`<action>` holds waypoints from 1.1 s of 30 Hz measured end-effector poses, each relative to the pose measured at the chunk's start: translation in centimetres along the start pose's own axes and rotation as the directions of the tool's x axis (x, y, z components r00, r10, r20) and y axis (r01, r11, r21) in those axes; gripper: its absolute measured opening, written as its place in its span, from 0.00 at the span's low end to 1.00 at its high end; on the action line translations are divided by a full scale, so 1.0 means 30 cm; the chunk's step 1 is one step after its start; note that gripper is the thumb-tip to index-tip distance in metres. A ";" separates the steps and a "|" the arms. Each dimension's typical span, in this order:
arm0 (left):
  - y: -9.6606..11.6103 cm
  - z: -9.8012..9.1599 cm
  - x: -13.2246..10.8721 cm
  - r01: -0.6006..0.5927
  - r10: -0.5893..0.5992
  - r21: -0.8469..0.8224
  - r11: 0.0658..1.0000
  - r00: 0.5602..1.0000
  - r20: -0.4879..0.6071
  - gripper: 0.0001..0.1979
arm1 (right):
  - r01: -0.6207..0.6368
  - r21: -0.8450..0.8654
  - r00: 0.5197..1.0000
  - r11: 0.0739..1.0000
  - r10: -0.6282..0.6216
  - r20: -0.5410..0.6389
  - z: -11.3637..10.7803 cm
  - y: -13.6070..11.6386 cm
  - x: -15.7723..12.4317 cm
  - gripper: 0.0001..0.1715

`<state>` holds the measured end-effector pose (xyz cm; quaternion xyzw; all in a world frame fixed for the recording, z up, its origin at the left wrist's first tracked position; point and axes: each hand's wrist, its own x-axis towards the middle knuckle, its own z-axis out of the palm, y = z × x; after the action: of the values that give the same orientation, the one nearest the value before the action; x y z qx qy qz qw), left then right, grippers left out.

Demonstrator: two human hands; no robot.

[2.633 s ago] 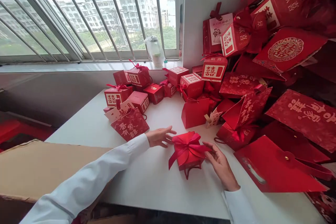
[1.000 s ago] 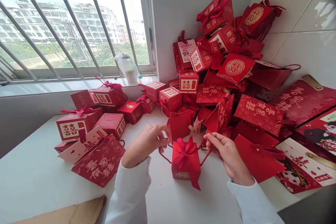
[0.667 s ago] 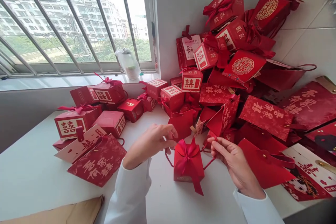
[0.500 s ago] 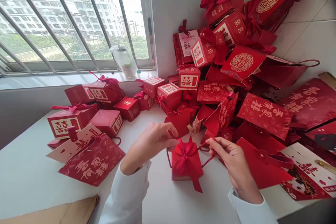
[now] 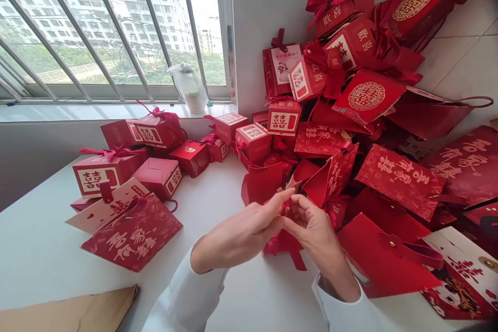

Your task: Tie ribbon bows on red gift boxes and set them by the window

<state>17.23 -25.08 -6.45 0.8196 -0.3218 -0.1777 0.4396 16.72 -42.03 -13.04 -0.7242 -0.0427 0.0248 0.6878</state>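
Note:
Both hands meet above a small red gift box [image 5: 277,247], whose body is mostly hidden behind them. My left hand [image 5: 247,232] is closed, its thumb and fingertips touching those of the other hand. My right hand [image 5: 314,228] is closed too, fingers curled inward. A bit of the box's twisted red cord [image 5: 287,209] shows between the fingertips; its exact hold is partly covered. Below the hands a red ribbon tail [image 5: 299,260] hangs over the box's near side.
Red gift boxes and bags [image 5: 365,98] are piled against the wall at right. More boxes [image 5: 97,174] and a red bag [image 5: 134,233] lie at left. Cardboard [image 5: 73,314] covers the near left corner. A plastic-wrapped cup [image 5: 190,88] stands on the windowsill.
My hands have come together over the gift box, where they were apart on either side with the right one pinching the cord. The box is now largely hidden. The view has shifted slightly.

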 end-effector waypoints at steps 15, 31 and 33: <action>-0.179 -0.005 0.032 0.025 -0.013 0.342 0.939 0.999 -0.038 0.62 | -0.065 0.314 0.963 0.947 0.142 -0.229 -0.029 0.063 -0.002 0.29; -0.299 0.192 0.020 -0.145 0.183 0.192 0.971 0.963 -0.198 0.66 | -0.078 0.138 0.995 0.987 0.085 -0.049 -0.018 0.054 -0.038 0.23; -0.285 0.185 0.008 -0.151 0.200 0.229 0.962 0.958 -0.205 0.65 | -0.033 -0.070 0.997 0.997 0.027 -0.077 -0.025 0.038 -0.049 0.20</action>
<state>17.40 -25.13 -16.65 0.8443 -0.3584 -0.0081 0.3982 15.35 -42.97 -14.18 -0.7493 -0.0063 0.0060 0.6622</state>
